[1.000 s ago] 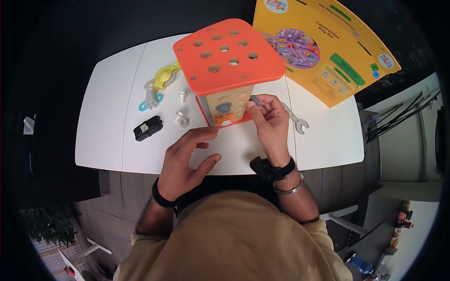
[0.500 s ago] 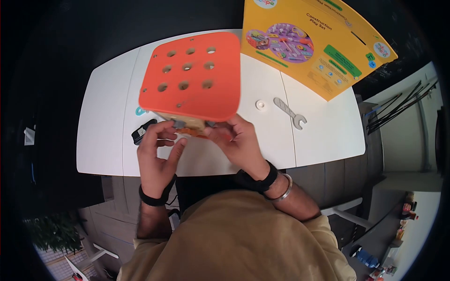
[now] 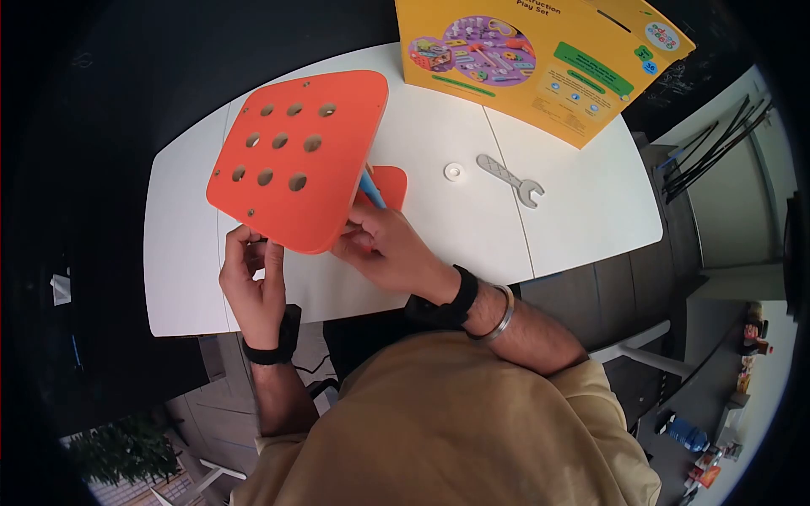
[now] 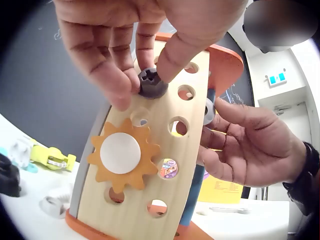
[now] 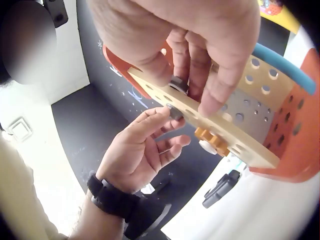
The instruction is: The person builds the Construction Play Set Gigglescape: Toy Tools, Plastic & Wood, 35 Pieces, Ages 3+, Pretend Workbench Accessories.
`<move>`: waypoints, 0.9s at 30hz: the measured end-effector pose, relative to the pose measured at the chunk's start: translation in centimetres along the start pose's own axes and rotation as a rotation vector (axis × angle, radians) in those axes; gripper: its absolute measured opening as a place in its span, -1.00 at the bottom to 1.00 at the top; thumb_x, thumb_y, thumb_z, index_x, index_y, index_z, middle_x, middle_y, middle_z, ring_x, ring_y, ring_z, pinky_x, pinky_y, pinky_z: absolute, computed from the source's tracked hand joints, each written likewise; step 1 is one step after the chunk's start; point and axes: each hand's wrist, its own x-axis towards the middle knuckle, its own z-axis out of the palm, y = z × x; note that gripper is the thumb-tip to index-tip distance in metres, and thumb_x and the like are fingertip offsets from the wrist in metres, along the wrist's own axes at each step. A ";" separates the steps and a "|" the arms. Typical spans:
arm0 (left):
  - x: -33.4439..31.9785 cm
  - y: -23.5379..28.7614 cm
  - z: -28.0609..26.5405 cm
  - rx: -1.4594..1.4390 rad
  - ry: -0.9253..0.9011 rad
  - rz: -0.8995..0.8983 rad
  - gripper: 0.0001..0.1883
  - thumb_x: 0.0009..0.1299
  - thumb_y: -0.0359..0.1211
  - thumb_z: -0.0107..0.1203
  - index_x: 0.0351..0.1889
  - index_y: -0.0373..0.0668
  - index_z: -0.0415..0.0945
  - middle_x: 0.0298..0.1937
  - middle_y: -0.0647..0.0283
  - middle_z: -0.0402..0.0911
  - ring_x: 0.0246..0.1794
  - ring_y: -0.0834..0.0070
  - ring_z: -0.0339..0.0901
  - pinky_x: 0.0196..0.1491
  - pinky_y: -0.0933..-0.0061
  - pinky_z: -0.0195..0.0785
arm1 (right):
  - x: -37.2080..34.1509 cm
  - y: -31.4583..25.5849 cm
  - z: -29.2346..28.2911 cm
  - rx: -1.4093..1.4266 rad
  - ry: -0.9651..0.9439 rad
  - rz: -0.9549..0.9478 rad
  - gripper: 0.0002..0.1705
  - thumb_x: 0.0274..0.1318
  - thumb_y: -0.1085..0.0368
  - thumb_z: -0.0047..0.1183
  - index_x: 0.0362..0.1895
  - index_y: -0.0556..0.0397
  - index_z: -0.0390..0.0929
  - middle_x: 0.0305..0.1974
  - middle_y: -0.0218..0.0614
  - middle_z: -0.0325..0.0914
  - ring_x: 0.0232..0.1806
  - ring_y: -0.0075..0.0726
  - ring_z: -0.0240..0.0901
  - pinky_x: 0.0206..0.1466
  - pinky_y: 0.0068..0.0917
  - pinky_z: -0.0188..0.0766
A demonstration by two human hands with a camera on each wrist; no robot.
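Note:
A toy box with a red perforated top (image 3: 278, 143) stands tilted over the table. In the left wrist view, its wooden side panel (image 4: 145, 200) carries an orange gear (image 4: 100, 172) with a white cap (image 4: 120, 153). The left hand (image 3: 253, 291) pinches a dark grey screw head (image 4: 153, 86) against this panel, between thumb and fingers. Behind the same panel, the right hand (image 3: 401, 257) holds a grey round piece (image 5: 178, 85) between thumb and fingers. In the head view the red top hides the fingertips of both hands.
A grey toy wrench (image 3: 511, 180) and a small white ring (image 3: 454, 172) lie on the white table (image 3: 472, 236), right of the box. A yellow carton (image 3: 540, 76) stands at the back. A black device (image 5: 221, 189), white parts (image 4: 52, 207) and a yellow-green toy (image 4: 52, 157) lie beyond the box.
The box has turned and shifted left in the head view, and both hands have moved with it. The left hand has come from beside the box to the screw head on its panel.

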 end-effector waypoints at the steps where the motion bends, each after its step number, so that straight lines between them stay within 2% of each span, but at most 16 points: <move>1: 0.2 -0.3 0.2 -0.030 0.014 0.004 -0.78 0.63 -0.37 0.34 0.09 -0.28 0.60 -0.17 0.30 0.73 -0.25 0.63 0.66 -0.13 0.54 0.58 | 0.3 0.1 0.0 0.015 -0.005 0.029 -0.75 0.52 0.39 0.25 0.15 0.27 0.65 -0.01 -0.14 0.78 0.07 -0.19 0.83 0.19 -0.31 0.75; 5: 0.7 -1.4 0.2 -0.053 0.023 0.016 -0.77 0.63 -0.37 0.34 0.11 -0.27 0.61 -0.15 0.31 0.73 -0.28 0.66 0.65 -0.15 0.55 0.58 | 1.8 0.6 0.6 0.062 0.010 0.033 -0.78 0.55 0.42 0.18 0.16 0.26 0.62 0.00 -0.15 0.77 0.08 -0.19 0.83 0.17 -0.34 0.73; 7: 0.8 -1.4 0.3 -0.052 0.026 0.006 -0.77 0.63 -0.37 0.35 0.12 -0.26 0.62 -0.15 0.32 0.73 -0.28 0.66 0.64 -0.16 0.55 0.58 | 2.2 1.1 1.3 0.081 0.087 0.031 -0.77 0.54 0.48 0.11 0.18 0.26 0.58 -0.02 -0.15 0.74 0.02 -0.19 0.82 0.09 -0.32 0.72; 10: 0.9 -1.4 0.5 -0.063 0.030 -0.005 -0.76 0.62 -0.37 0.36 0.12 -0.26 0.63 -0.15 0.33 0.73 -0.29 0.68 0.62 -0.18 0.56 0.58 | 3.6 2.0 2.0 -0.076 0.130 -0.071 -0.73 0.49 0.52 0.10 0.20 0.26 0.54 -0.05 -0.16 0.72 -0.07 -0.21 0.79 -0.03 -0.30 0.69; 13: 1.0 -1.2 0.5 -0.080 0.033 -0.007 -0.77 0.61 -0.37 0.37 0.11 -0.25 0.63 -0.15 0.34 0.73 -0.32 0.69 0.60 -0.19 0.57 0.57 | 4.6 2.1 2.8 -0.001 0.215 -0.103 -0.74 0.43 0.49 0.17 0.14 0.25 0.57 -0.09 -0.17 0.69 -0.17 -0.23 0.74 -0.14 -0.31 0.64; 16: 1.0 -0.8 0.5 -0.087 0.033 0.000 -0.78 0.61 -0.38 0.37 0.10 -0.25 0.64 -0.15 0.34 0.73 -0.35 0.71 0.58 -0.21 0.58 0.56 | 5.8 1.9 2.3 -0.109 0.088 -0.190 -0.81 0.41 0.44 0.21 0.05 0.21 0.61 -0.13 -0.21 0.69 -0.21 -0.31 0.69 -0.21 -0.35 0.60; 20: 1.1 -0.2 0.4 -0.047 0.030 0.005 -0.80 0.59 -0.41 0.37 0.08 -0.25 0.64 -0.18 0.33 0.73 -0.39 0.72 0.56 -0.25 0.59 0.52 | 6.9 2.6 2.4 -0.071 0.081 -0.280 -0.88 0.40 0.42 0.23 -0.06 0.19 0.62 -0.19 -0.26 0.67 -0.24 -0.37 0.64 -0.26 -0.39 0.56; 21: 1.2 -0.3 0.4 -0.049 0.037 0.006 -0.80 0.59 -0.41 0.37 0.08 -0.25 0.64 -0.18 0.33 0.73 -0.39 0.72 0.56 -0.25 0.59 0.52 | 6.9 2.6 1.9 -0.082 0.014 -0.211 -0.67 0.35 0.28 0.39 0.07 0.16 0.64 -0.09 -0.29 0.70 -0.11 -0.37 0.67 -0.16 -0.35 0.61; 23: 1.1 -0.6 0.5 -0.061 0.027 0.007 -0.81 0.58 -0.42 0.37 0.07 -0.25 0.64 -0.20 0.33 0.74 -0.41 0.72 0.56 -0.29 0.60 0.49 | 6.8 2.0 1.1 -0.097 -0.057 -0.142 -0.47 0.30 0.13 0.54 0.20 0.13 0.65 0.01 -0.31 0.72 0.01 -0.36 0.69 -0.06 -0.31 0.66; 26: 1.2 -0.5 0.5 -0.038 0.036 0.011 -0.81 0.56 -0.45 0.37 0.05 -0.25 0.64 -0.21 0.33 0.74 -0.43 0.72 0.57 -0.33 0.60 0.48 | 6.3 1.0 0.1 -0.249 -0.151 -0.101 -0.48 0.31 0.15 0.52 0.22 0.11 0.66 0.05 -0.22 0.74 0.04 -0.30 0.71 -0.03 -0.25 0.67; 27: 1.2 -0.5 0.5 -0.042 0.052 0.005 -0.81 0.56 -0.45 0.37 0.05 -0.25 0.64 -0.21 0.33 0.74 -0.43 0.72 0.57 -0.33 0.60 0.48 | 5.8 0.8 -0.4 -0.443 -0.140 -0.242 -0.49 0.31 0.17 0.51 0.23 0.11 0.67 0.04 -0.18 0.74 0.02 -0.26 0.73 -0.02 -0.25 0.66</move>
